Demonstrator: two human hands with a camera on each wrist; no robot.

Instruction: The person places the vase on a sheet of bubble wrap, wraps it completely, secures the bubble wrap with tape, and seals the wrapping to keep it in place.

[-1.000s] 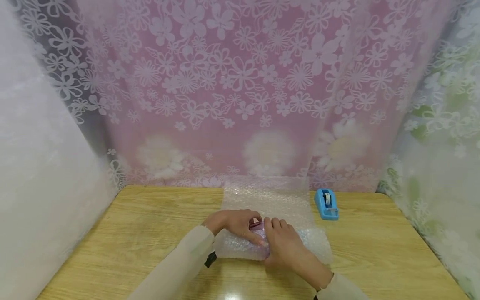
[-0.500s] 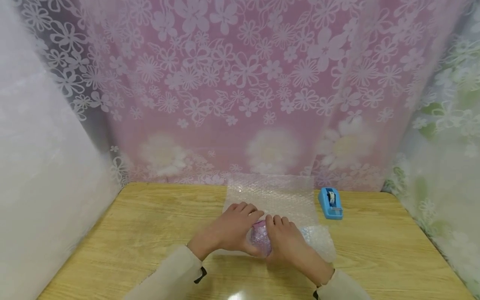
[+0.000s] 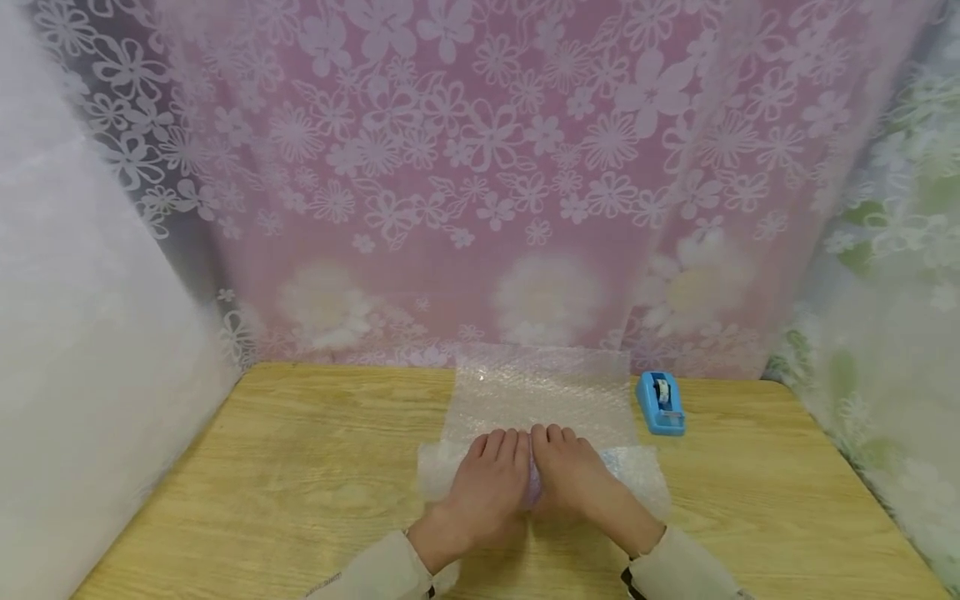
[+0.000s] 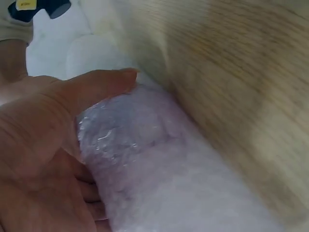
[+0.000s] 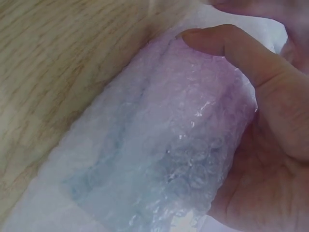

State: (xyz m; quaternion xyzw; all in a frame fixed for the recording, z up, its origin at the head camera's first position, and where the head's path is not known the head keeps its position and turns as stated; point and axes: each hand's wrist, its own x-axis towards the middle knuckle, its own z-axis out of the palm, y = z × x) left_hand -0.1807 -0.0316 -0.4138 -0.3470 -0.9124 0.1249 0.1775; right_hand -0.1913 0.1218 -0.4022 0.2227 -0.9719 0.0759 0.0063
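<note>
A purple-and-blue item, blurred by the wrap around it, lies rolled inside bubble wrap (image 5: 193,111) near the front of the table. My left hand (image 3: 491,483) grips the roll left of its middle, thumb on the near side and fingers over the top. Close beside it, my right hand (image 3: 570,471) holds the roll the same way. In the left wrist view the thumb (image 4: 108,84) presses the wrapped bundle (image 4: 145,135). The right thumb (image 5: 212,41) shows on the bundle in the right wrist view. A flat length of bubble wrap (image 3: 540,392) stretches away behind the hands.
A blue tape dispenser (image 3: 662,404) stands at the right, beside the flat wrap. The wooden table (image 3: 322,433) reaches back to a pink flowered curtain (image 3: 420,167), with pale sheets hanging on both sides.
My left hand has let go of a spot near the purple item's edge and come round onto the roll beside the right hand. The purple part is now mostly covered. The right hand has barely moved.
</note>
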